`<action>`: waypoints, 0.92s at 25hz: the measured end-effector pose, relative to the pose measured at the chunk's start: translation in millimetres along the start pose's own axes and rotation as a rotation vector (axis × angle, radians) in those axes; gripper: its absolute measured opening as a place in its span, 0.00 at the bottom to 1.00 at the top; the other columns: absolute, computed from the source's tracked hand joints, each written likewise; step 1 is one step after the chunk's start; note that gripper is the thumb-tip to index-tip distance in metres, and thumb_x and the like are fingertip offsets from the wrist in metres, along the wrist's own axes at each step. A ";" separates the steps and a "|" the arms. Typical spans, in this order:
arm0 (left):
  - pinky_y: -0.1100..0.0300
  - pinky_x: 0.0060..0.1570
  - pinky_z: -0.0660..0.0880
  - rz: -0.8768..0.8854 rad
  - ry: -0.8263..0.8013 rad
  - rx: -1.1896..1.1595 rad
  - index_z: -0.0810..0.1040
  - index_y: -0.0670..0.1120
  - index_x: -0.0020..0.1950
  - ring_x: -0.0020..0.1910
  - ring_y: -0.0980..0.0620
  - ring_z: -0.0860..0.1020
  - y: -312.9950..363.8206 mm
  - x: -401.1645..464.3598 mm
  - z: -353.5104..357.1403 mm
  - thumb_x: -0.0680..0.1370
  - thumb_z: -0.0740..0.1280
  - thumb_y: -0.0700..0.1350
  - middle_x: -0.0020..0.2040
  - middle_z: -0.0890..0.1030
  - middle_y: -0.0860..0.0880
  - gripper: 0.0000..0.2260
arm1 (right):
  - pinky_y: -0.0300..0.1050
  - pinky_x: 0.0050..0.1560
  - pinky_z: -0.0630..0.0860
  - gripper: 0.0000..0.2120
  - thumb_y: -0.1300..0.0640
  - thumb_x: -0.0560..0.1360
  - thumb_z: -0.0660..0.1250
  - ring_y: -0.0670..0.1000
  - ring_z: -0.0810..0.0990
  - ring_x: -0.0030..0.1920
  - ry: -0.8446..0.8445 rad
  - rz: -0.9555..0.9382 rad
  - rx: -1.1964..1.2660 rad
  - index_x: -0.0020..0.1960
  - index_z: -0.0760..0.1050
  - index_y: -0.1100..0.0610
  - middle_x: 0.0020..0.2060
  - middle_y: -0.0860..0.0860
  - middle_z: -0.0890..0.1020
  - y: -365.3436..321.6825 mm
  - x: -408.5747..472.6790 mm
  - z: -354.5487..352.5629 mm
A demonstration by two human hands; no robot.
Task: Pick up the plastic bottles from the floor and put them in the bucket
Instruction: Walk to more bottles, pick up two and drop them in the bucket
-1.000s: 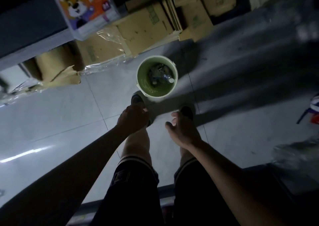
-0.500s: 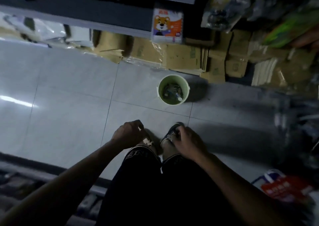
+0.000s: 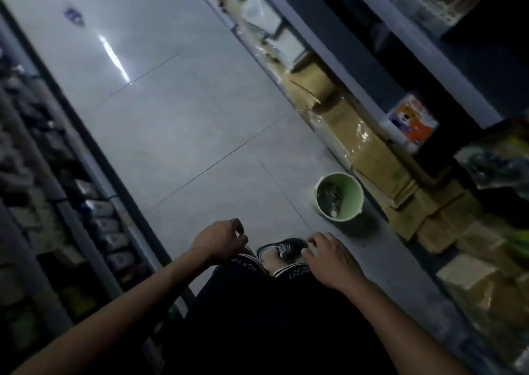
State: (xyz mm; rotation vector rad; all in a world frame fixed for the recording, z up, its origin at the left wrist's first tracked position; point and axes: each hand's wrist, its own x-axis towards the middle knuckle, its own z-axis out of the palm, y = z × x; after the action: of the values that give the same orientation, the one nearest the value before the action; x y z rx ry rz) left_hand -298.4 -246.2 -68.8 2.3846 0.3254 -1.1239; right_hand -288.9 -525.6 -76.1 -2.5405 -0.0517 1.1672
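1. Dark shorts (image 3: 257, 303) fill the near view, with both bare arms reaching out over them.
2. The left hand (image 3: 220, 238) hangs nearer than the bucket (image 3: 339, 197), its grip loosely curled around nothing.
3. The right hand (image 3: 332, 257) hovers just short of the bucket, fingers spread, its grip empty.
4. A dark shoe (image 3: 283, 247) shows between the hands on the grey tiled floor (image 3: 177, 134).
5. The green bucket stands upright on the floor; plastic bottles (image 3: 329, 198) lie inside it, blurred.
6. Cardboard boxes (image 3: 375, 157) line the floor just beyond the bucket, under a shelf (image 3: 400, 68).
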 end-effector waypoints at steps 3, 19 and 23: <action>0.51 0.53 0.79 -0.063 0.057 -0.101 0.79 0.50 0.60 0.52 0.46 0.81 -37.3 -27.6 5.6 0.79 0.63 0.55 0.57 0.84 0.47 0.14 | 0.51 0.62 0.73 0.19 0.42 0.78 0.60 0.53 0.74 0.64 0.002 -0.061 -0.059 0.65 0.72 0.48 0.63 0.49 0.75 -27.7 -2.7 -7.9; 0.53 0.48 0.80 -0.268 0.305 -0.309 0.79 0.52 0.62 0.47 0.52 0.81 -70.6 -49.3 -44.1 0.79 0.62 0.55 0.54 0.85 0.52 0.15 | 0.53 0.59 0.76 0.21 0.42 0.77 0.63 0.52 0.78 0.58 -0.026 -0.276 -0.181 0.67 0.73 0.49 0.62 0.50 0.77 -102.0 68.1 -78.5; 0.55 0.44 0.78 -0.340 0.328 -0.321 0.79 0.53 0.61 0.46 0.53 0.80 -55.8 -31.7 -64.4 0.79 0.62 0.56 0.51 0.84 0.54 0.15 | 0.51 0.59 0.76 0.21 0.43 0.78 0.63 0.52 0.78 0.58 -0.056 -0.348 -0.230 0.68 0.73 0.51 0.62 0.51 0.77 -120.1 112.8 -112.9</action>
State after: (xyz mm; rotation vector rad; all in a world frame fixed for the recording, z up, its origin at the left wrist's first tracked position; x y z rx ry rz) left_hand -298.7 -165.4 -26.9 2.2645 0.9765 -0.7358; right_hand -117.5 -426.1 -51.6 -2.5486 -0.6489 1.1447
